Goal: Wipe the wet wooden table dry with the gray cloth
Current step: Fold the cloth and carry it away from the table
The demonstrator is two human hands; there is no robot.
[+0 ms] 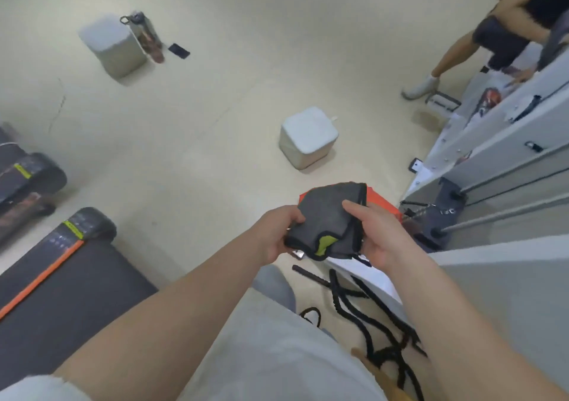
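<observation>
Currently, the gray cloth [331, 216] is held in the air between both hands. It is folded, with a black edge trim and a yellow-green patch [324, 243] on its near side. The left hand [277, 234] grips the cloth's left edge, its fingers curled round the fabric. The right hand [380, 237] grips the right edge, with the thumb laid across the upper face and the fingers curled behind. An orange object [383, 205] shows just beyond the right hand, partly hidden by the cloth. Black cords [366, 317] lie on the floor below the right forearm. A white cube stool [308, 137] stands on the floor beyond both hands. A dark mat [77, 293] with an orange stripe lies well to the left of the left hand.
</observation>
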